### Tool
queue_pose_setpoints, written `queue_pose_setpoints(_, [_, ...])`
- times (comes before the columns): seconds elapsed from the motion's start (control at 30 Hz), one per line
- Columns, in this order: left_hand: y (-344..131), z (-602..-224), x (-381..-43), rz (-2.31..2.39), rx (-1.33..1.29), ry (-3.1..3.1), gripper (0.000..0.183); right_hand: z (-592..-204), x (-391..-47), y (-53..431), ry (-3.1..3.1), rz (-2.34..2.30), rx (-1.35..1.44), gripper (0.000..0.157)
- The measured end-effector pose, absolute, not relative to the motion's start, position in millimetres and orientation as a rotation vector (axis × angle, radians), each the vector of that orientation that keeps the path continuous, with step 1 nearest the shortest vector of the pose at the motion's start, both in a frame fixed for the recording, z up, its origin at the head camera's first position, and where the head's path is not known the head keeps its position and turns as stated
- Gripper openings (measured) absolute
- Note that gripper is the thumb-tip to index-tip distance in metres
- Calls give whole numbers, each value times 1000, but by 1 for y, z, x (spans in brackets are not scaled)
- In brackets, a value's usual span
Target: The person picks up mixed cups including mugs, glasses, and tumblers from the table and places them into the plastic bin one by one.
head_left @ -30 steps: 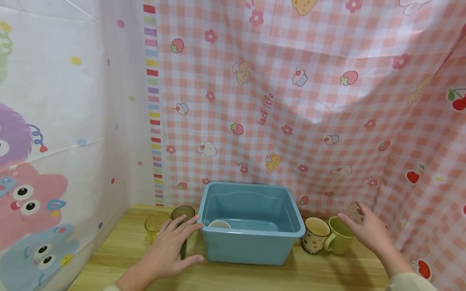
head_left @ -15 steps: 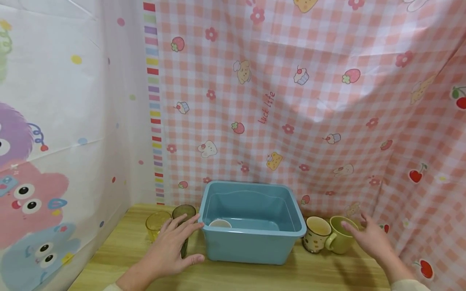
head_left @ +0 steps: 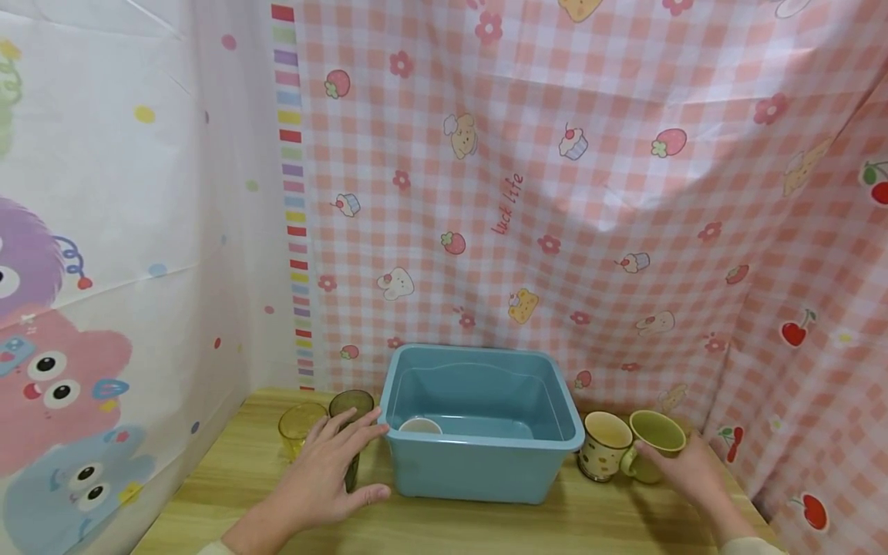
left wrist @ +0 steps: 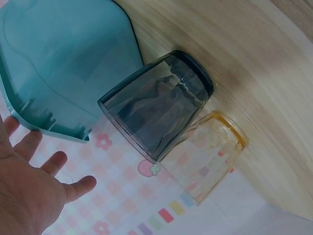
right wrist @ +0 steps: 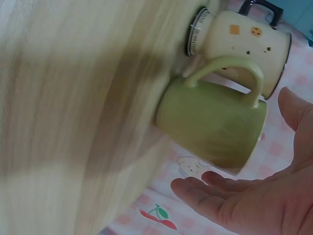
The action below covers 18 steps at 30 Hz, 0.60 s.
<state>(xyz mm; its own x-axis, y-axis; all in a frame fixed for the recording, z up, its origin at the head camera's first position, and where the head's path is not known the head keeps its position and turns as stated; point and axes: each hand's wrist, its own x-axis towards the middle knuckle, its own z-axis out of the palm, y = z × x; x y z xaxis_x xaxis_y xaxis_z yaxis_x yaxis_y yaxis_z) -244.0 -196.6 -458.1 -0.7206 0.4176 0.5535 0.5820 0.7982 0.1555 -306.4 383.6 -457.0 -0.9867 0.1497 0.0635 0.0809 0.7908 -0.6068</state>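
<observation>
A blue plastic tub (head_left: 479, 470) stands on the wooden table with a white round-rimmed item (head_left: 420, 425) inside, mostly hidden. My left hand (head_left: 322, 470) is spread, its fingertips at the tub's left rim. Beside it stand a dark smoky glass (left wrist: 156, 105) and a yellow glass (left wrist: 208, 152), partly covered by the hand in the head view. On the right, my right hand (head_left: 694, 470) is around the green mug (head_left: 655, 432), thumb on the near side. The right wrist view shows its fingers extended, with a gap between hand and mug (right wrist: 212, 122).
A cream cup with brown patches (head_left: 602, 447) and a dark handle stands between the tub and the green mug. Behind the table (head_left: 458, 528) hangs a pink checked cloth (head_left: 527, 208); a white printed cloth (head_left: 159, 193) hangs at the left.
My right hand has come down from above and right of the green mug to the mug's side. The left hand has stayed in place.
</observation>
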Motion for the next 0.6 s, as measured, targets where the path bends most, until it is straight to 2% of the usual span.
queue_pose_setpoints(0.23, [-196,-458,-243,-445,-744,-2482,79,-468,-311,381,-2810,998,-112,79])
queue_pose_setpoints(0.47, [-196,-457,-243,-430,-746,-2469,80,-472,-312,381,-2843,988,-119,85])
queue_pose_setpoints(0.6, [-196,-457,-243,-419,-747,-2467,80,-473,-310,378,-2865,1049,-184,105])
